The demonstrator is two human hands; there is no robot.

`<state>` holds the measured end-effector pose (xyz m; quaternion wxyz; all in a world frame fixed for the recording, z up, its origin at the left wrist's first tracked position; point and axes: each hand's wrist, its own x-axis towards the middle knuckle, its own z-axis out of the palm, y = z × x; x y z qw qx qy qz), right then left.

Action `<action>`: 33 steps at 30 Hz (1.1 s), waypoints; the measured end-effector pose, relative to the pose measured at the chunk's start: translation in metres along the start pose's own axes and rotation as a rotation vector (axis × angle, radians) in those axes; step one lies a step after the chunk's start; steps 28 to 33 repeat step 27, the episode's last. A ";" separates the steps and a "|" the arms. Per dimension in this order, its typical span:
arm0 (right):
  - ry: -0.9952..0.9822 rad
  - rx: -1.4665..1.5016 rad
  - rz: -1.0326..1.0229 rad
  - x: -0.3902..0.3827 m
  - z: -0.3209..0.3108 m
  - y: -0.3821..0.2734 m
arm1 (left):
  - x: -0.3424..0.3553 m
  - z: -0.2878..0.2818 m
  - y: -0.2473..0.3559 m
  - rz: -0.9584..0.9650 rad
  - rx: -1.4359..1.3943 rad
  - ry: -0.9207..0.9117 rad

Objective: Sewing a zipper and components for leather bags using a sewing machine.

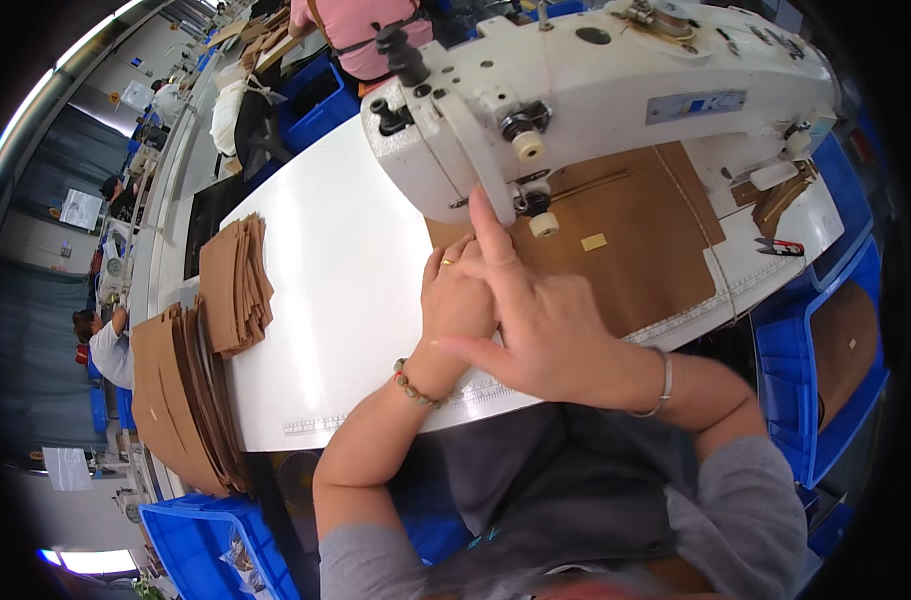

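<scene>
A white industrial sewing machine (456, 140) stands over the white table, its head just beyond my hands. Under its arm lies a flat brown panel (646, 270) with a small yellow label and a stitched line near its right edge. My left hand (458, 310), with a gold ring and a beaded bracelet, rests at the panel's left edge, fingers lying forward and partly covered. Across it comes my right hand (551, 320), index finger stretched up to the lower part of the machine head, thumb spread leftward over the left wrist. The needle area is hidden behind that finger.
Stacks of brown pieces (236, 285) and larger brown panels (181, 400) lie at the left. Red-and-black thread snips (780, 247) lie at the right, beside brown strips (784, 200). Blue bins (786, 380) flank the table. A person in pink (361, 35) sits beyond.
</scene>
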<state>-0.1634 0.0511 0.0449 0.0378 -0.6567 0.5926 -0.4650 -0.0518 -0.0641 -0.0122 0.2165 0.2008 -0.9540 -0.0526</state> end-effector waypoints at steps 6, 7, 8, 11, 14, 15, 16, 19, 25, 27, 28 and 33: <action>0.305 0.127 0.000 0.025 0.033 -0.014 | -0.007 -0.005 0.000 -0.019 -0.159 0.004; 0.330 0.147 -0.013 0.025 0.035 -0.014 | -0.009 -0.001 -0.002 -0.007 -0.085 -0.007; 0.269 0.362 0.061 0.021 0.035 -0.015 | -0.009 0.003 -0.003 0.013 -0.003 -0.011; 0.242 0.554 0.088 0.006 0.032 -0.010 | -0.006 0.011 -0.010 0.072 0.178 0.011; 0.360 0.144 -0.250 0.004 0.020 0.002 | -0.004 0.009 -0.008 0.073 0.061 0.041; 0.292 0.138 -0.190 0.006 0.015 0.004 | -0.008 0.004 -0.004 0.030 -0.194 0.038; 0.204 0.339 -0.132 0.009 0.010 0.003 | -0.012 -0.001 0.000 -0.012 -0.448 0.046; 0.104 0.788 0.012 0.004 0.004 -0.012 | -0.015 -0.007 0.011 -0.217 -1.462 0.010; 0.205 0.094 -0.319 -0.020 0.005 0.011 | 0.001 -0.006 -0.004 0.002 0.008 -0.153; 0.028 0.071 -0.255 -0.042 -0.012 0.031 | -0.006 -0.005 -0.007 0.012 0.045 -0.215; 0.028 0.071 -0.255 -0.042 -0.012 0.031 | -0.006 -0.005 -0.007 0.012 0.045 -0.215; 0.028 0.071 -0.255 -0.042 -0.012 0.031 | -0.006 -0.005 -0.007 0.012 0.045 -0.215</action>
